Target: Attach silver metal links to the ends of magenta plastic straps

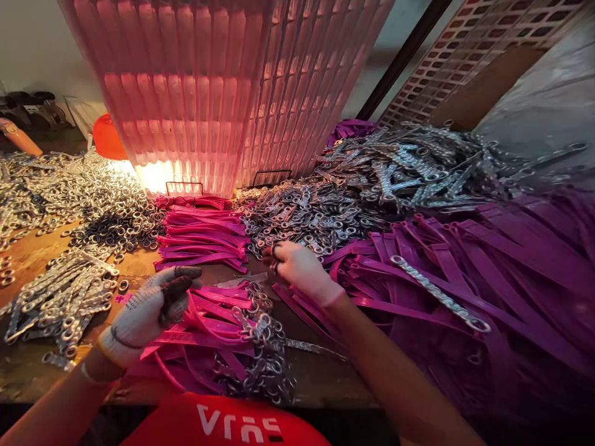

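Note:
My left hand [149, 314], in a white dotted glove with dark-stained fingers, is closed beside a front bundle of magenta straps [209, 341] with metal ring-ended pieces [264, 353] at their right ends. What its fingers hold, if anything, is hidden. Over the near edge of a heap of shiny ring-ended metal pieces [307, 217] is my right hand [300, 267], gloved in white, its dark fingertips curled together. Whatever lies between them is too small to make out. Behind my hands lies a neat stack of magenta straps [202, 238].
Purple straps [441, 279] cover the right side, with one twisted metal piece [439, 294] on top. More metal pieces [60, 297] lie at left. A ribbed translucent panel [209, 93] stands behind, beside an orange lamp [109, 136]. Another person's hand [9, 127] shows far left.

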Available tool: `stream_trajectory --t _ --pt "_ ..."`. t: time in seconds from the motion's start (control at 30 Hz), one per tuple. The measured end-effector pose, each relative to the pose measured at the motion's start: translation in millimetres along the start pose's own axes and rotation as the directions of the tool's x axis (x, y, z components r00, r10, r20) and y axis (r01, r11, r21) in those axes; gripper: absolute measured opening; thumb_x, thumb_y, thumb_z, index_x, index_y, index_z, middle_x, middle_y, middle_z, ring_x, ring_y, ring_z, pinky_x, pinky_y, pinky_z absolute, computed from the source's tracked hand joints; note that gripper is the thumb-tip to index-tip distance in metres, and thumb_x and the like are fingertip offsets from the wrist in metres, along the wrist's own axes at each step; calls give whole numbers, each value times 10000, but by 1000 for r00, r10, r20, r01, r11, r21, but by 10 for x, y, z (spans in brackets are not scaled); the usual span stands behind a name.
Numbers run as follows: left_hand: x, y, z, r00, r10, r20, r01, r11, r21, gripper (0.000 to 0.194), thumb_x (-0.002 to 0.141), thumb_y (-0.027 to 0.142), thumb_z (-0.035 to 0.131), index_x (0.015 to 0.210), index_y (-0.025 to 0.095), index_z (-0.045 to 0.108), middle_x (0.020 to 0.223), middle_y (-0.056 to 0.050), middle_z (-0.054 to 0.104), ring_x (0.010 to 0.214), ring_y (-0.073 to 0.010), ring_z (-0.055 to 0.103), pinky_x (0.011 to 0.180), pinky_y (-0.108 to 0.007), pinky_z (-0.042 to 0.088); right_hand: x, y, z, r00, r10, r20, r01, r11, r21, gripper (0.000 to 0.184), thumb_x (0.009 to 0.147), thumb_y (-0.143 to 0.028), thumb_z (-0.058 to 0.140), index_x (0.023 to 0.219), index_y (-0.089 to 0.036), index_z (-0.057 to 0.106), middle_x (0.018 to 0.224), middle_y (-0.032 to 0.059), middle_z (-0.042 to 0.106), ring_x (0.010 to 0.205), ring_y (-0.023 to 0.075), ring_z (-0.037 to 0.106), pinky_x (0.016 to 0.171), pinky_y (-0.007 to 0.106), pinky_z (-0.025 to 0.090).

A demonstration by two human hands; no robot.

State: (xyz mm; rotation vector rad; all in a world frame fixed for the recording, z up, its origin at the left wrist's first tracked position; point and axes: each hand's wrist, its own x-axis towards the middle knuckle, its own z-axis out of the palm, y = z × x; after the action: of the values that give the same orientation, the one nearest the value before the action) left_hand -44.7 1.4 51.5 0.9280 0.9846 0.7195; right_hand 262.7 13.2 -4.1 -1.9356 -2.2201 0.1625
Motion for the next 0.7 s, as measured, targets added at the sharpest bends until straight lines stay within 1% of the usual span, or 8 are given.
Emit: stream_trajectory --t 0.1,0.17,0.23,0.37,0.5,0.63,0.67,0.7 --pt "158 -124 151 988 -132 81 152 927 -342 320 725 149 638 1039 121 689 873 -84 656 447 -15 311 350 -124 177 419 251 133 998 58 14 -53 972 -230 243 822 -95 506 910 -84 732 1068 214 651 1038 311 537 827 400 378" --pt "270 -202 232 976 -176 129 216 859 -465 307 734 104 591 1026 100 685 904 -108 656 477 -23 377 343 -108 194 563 326 214 999 43 31 -33 961 -275 260 810 -72 494 914 -76 733 1131 231 627 1083 341 505 839 433 358" --pt "360 -268 290 971 -178 158 236 805 -545 302 741 80 551 1012 86 683 926 -128 660 521 -39 447 353 -100 238 604 367 273 998 26 62 -5 947 -322 274 814 -80 489 944 -91 731 1182 214 614 1107 337 491 852 433 350" --pt "445 -365 364 965 -202 166 261 723 -640 264 746 70 518 950 87 684 790 -105 639 532 -60 490 366 -102 255 583 415 302 992 16 125 35 919 -393 308 823 -112 493 1051 -91 699 1236 204 591 1105 326 507 843 409 359" --pt "444 -436 383 960 -209 186 278 639 -717 242 741 82 498 903 72 677 712 -98 607 508 -70 489 359 -114 219 631 416 290 978 -17 206 106 897 -430 278 810 -90 500 999 -66 702 1125 235 623 1040 325 558 785 389 377" --pt "420 -512 325 976 -174 131 209 578 -789 222 735 112 503 878 66 666 701 -99 595 510 -75 476 384 -138 269 712 433 299 967 -30 252 140 892 -431 266 808 -48 479 948 -74 705 1064 214 654 1018 295 589 768 353 373" --pt "411 -527 307 981 -162 106 181 579 -795 211 732 115 508 870 69 661 715 -100 596 534 -82 496 396 -144 289 734 446 296 964 -30 263 143 895 -422 268 812 -44 475 941 -81 706 1063 206 660 1009 280 597 768 344 374" --pt "401 -538 290 988 -137 76 145 616 -774 202 727 115 509 862 76 654 736 -102 601 569 -92 523 408 -150 310 759 463 289 961 -30 275 145 901 -409 261 811 -44 480 926 -90 710 1053 197 667 994 265 604 768 334 375"
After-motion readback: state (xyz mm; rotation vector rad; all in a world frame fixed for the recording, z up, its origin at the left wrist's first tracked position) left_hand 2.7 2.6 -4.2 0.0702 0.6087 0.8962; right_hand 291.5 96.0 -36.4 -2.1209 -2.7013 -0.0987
